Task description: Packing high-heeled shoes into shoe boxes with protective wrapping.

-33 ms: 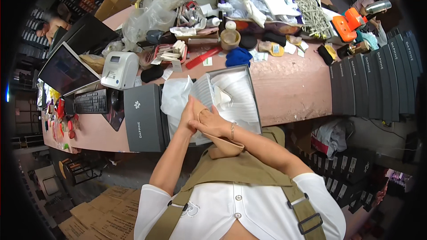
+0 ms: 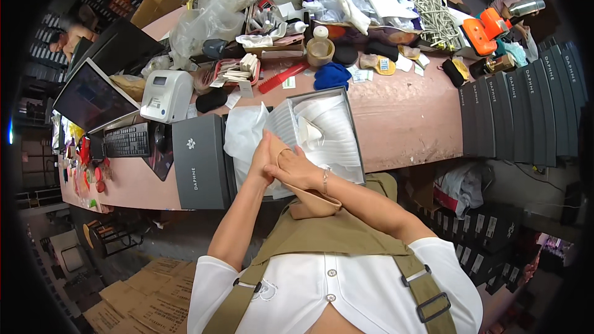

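A tan shoe (image 2: pixel 315 203) is held between my two hands in front of my apron, its pointed end away from me and its open back toward me. My left hand (image 2: pixel 260 159) is closed along its left side. Across its top lies my right hand (image 2: pixel 298 170), fingers wrapped over it. Just beyond them is an open grey shoebox (image 2: pixel 355 136), lined with white foam sheet (image 2: pixel 337 127) and holding a white paper-like piece (image 2: pixel 309 130). White tissue (image 2: pixel 245 131) spills over the box's left side, and the dark grey lid (image 2: pixel 199 167) lies beside it.
Left on the pink table (image 2: pixel 408 124) are a monitor (image 2: pixel 96 96), a keyboard (image 2: pixel 125 141) and a white label printer (image 2: pixel 167 97). A blue cloth (image 2: pixel 331 77) and cluttered trays sit behind the box. Several grey shoeboxes (image 2: pixel 532 105) stand at right; cartons (image 2: pixel 145 297) lie at lower left.
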The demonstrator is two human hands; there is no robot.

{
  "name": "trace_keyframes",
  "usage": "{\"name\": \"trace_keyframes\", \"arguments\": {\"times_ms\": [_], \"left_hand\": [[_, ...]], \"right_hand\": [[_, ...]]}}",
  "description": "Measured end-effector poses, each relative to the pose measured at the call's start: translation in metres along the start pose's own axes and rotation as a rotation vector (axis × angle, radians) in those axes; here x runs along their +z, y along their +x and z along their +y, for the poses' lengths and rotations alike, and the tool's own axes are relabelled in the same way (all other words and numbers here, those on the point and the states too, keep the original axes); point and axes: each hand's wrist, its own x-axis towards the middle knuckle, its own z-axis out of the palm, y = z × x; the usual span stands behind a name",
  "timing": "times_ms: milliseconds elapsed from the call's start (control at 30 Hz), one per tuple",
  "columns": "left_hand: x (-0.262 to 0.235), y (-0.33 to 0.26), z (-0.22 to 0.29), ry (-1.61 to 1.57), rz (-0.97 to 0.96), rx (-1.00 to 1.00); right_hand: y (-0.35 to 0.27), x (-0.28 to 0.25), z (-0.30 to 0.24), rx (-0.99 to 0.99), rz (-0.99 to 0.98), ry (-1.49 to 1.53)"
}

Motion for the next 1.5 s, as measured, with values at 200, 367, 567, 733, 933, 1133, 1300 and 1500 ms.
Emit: {"name": "trace_keyframes", "arguments": {"times_ms": [200, 367, 567, 733, 933, 1133, 1300, 1500], "left_hand": [[0.003, -0.003, -0.001, 0.027, -0.052, -0.046], [0.025, 0.007, 0.011, 0.096, -0.105, -0.056], [0.028, 0.028, -0.004, 0.059, -0.123, -0.142], [0.018, 0.010, -0.009, 0.009, -0.008, -0.130], [0.010, 0.010, -0.012, 0.075, -0.076, -0.076], [0.026, -0.012, 0.012, -0.012, -0.095, -0.034], [0.007, -0.014, 0.011, -0.061, -0.216, -0.017], [0.029, -0.059, -0.034, -0.478, -0.267, -0.102]], "right_hand": [[-0.072, -0.006, 0.016, -0.137, -0.030, 0.461], [-0.079, -0.029, -0.001, -0.133, 0.358, -0.128], [0.004, 0.006, 0.040, 0.079, 0.528, -0.267], [0.010, 0.006, 0.033, 0.144, 0.254, -0.427], [-0.023, -0.007, 0.012, 0.129, 0.324, -0.029], [-0.018, -0.007, 0.010, -0.201, 0.291, -0.004], [-0.050, -0.022, 0.034, 0.043, 0.578, 0.588], [0.025, -0.011, 0.117, 0.270, 0.536, 0.041]]}}
